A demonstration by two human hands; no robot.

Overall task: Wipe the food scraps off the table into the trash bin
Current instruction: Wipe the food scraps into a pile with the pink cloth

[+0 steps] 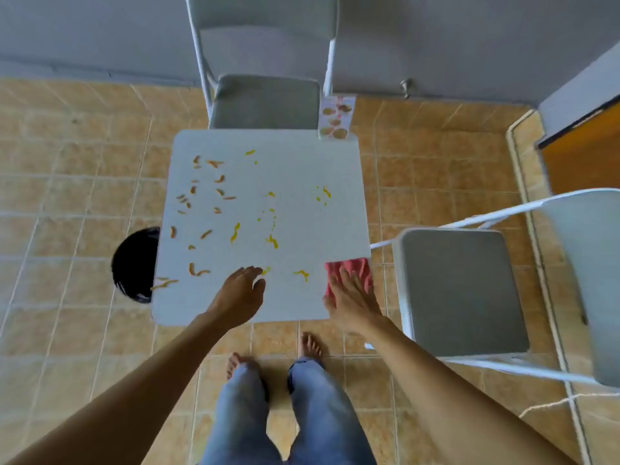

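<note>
Floor (84,169): tan/orange tiles w/ pale grout, seen from above.
Wall (100,28): plain grey-white, w/ baseboard at floor line.
Far chair (265,99): grey folding type, padded seat, white frame, tucked at far table edge.
Right chair (459,290): same style, seat beside table's right side.
Door (583,152): orange-brown panel, upper right.
Light: soft, even daylight.
</note>
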